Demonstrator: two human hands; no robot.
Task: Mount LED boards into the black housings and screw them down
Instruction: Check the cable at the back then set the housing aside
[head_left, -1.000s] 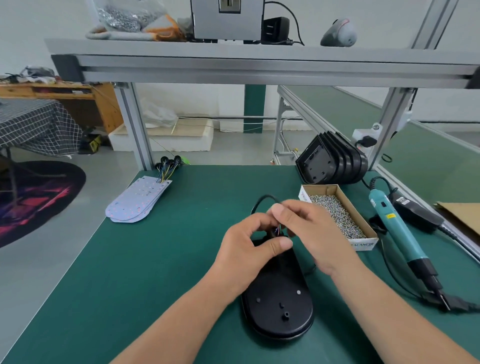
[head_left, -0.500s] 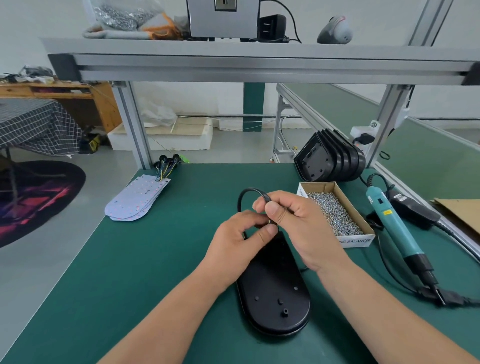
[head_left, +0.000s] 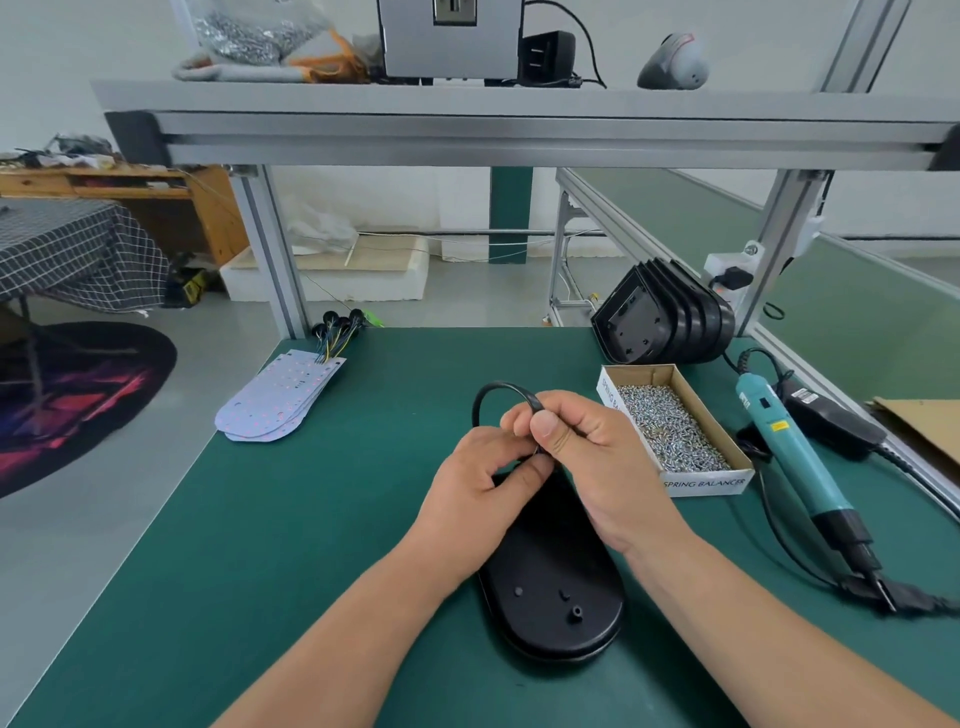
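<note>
housing in hand: one black housing lies back-up on the mat under your wrists.
hands: your left hand and right hand both pinch its black cable at the far end.
still to do: led boards stacked far left, more housings waiting, screws and screwdriver untouched.

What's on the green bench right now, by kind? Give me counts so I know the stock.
Black housings: 6, with 1 under the hands and 5 stacked at the back
LED board stacks: 1, boards too overlapped to count
Screw boxes: 1
Electric screwdrivers: 1
Total: 9
</note>
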